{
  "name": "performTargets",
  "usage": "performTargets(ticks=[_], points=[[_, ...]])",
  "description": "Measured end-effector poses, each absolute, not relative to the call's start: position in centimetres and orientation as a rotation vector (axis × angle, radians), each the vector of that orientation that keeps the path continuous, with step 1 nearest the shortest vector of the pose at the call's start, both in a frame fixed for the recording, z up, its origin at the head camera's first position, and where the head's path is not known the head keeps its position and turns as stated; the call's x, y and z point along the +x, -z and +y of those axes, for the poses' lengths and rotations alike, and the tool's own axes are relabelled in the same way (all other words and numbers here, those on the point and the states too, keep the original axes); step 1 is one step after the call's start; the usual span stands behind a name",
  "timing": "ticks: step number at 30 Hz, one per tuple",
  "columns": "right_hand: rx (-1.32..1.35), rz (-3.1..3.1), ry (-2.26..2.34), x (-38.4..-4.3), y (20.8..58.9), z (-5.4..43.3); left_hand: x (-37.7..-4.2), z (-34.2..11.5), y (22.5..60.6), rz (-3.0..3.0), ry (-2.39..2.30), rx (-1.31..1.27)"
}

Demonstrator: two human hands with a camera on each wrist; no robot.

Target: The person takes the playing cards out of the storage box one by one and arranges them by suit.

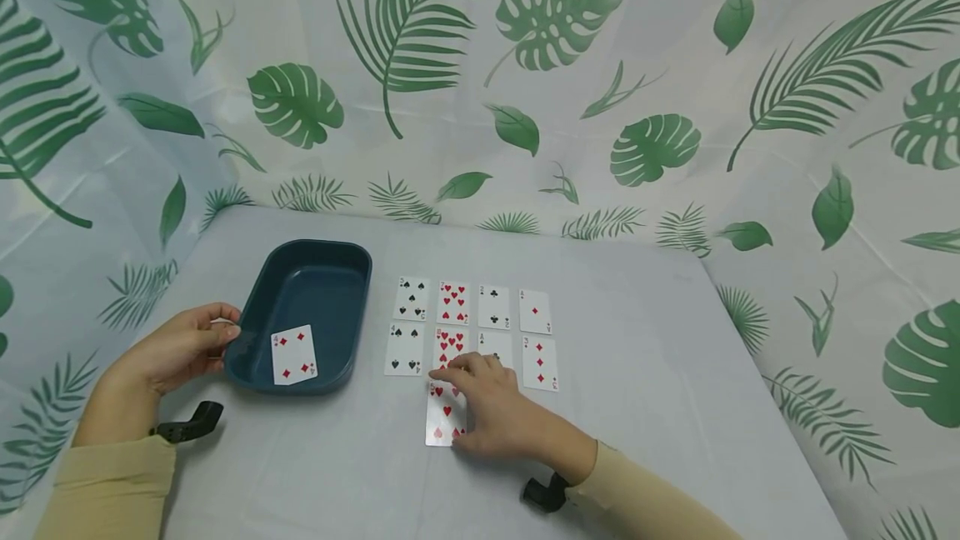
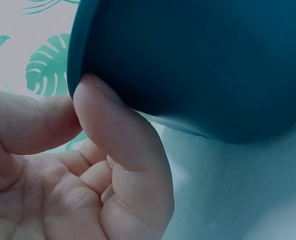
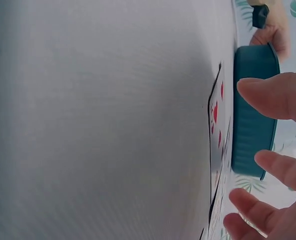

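My left hand [image 1: 183, 344] pinches the left rim of a dark blue rectangular tray [image 1: 358, 298]; in the left wrist view, thumb and finger meet over its wall [image 2: 80, 45]. A four of diamonds playing card [image 1: 294, 354] is inside, near the front. My right hand [image 1: 495, 407] hovers low over the front of the laid-out cards, its fingers spread and apart in the right wrist view. Partly under it in the head view is a five of hearts [image 1: 438, 423], lying face up below the eight of hearts [image 1: 450, 338]. The ace of clubs [image 1: 495, 343] is partly hidden behind the fingers.
Other face-up cards form two rows right of the tray, among them the four of spades [image 1: 405, 350], seven of hearts [image 1: 453, 303] and three of diamonds [image 1: 540, 363]. A white cloth [image 1: 645, 340] covers the table. Leaf-patterned curtains [image 1: 570, 90] stand behind and at both sides.
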State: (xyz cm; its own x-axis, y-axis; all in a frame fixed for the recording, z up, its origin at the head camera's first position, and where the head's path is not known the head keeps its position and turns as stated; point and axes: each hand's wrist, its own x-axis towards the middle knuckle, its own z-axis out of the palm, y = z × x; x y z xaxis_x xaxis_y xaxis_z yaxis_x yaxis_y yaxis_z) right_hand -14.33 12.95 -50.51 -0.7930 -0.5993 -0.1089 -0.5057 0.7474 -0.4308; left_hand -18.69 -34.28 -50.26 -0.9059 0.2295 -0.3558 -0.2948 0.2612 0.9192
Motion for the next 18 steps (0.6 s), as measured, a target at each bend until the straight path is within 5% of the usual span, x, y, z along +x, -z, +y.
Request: performTargets(ticks=[18], points=[[-0.914,2.759,0.634,-15.7,49.7,10.8,-18.6,-34.2,50.2,2.113,-1.696,-0.05]])
